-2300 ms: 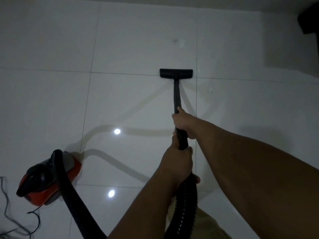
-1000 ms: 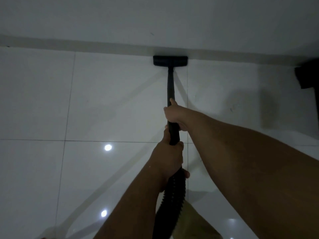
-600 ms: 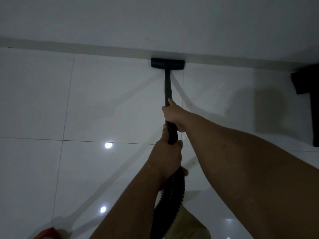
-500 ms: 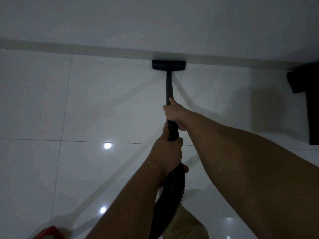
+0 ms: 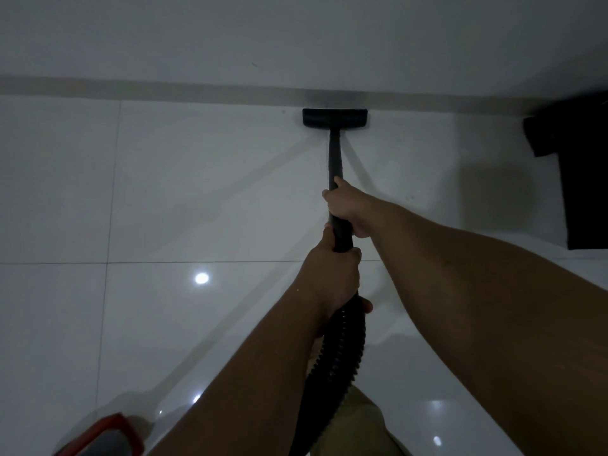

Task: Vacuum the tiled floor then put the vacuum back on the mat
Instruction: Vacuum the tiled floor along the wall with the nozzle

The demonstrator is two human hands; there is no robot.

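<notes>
My right hand (image 5: 345, 209) is wrapped around the black wand (image 5: 335, 159), fingers curled over it from the right, thumb lying along the top toward the nozzle. My left hand (image 5: 335, 278) grips the same tube just behind it, lower down, where the rigid wand meets the ribbed hose (image 5: 339, 350); its knuckles face up and a fingertip shows on the far side of the hose. The two hands sit one just above the other, nearly touching.

The wand runs straight ahead from my hands to the nozzle (image 5: 334, 117), a flat black bar lying flat on the floor (image 5: 197, 192), its far edge right up against the grey skirting (image 5: 164, 90) at the foot of the wall (image 5: 296, 37). From here I cannot tell whether it actually touches the skirting.

The hose drops from my left hand down between my forearms and leaves the view at the bottom edge. At the bottom left, a red corner of the vacuum body (image 5: 108, 432) pokes into view on the floor, well apart from the nozzle and mostly cut off.

The floor is glossy pale tile with thin grout lines, showing a few round light reflections and faint shadows of the wand. A dark object (image 5: 579, 179) stands at the right edge against the wall; it is too dim to make out. A patch of khaki cloth (image 5: 355, 429) shows below the hose.
</notes>
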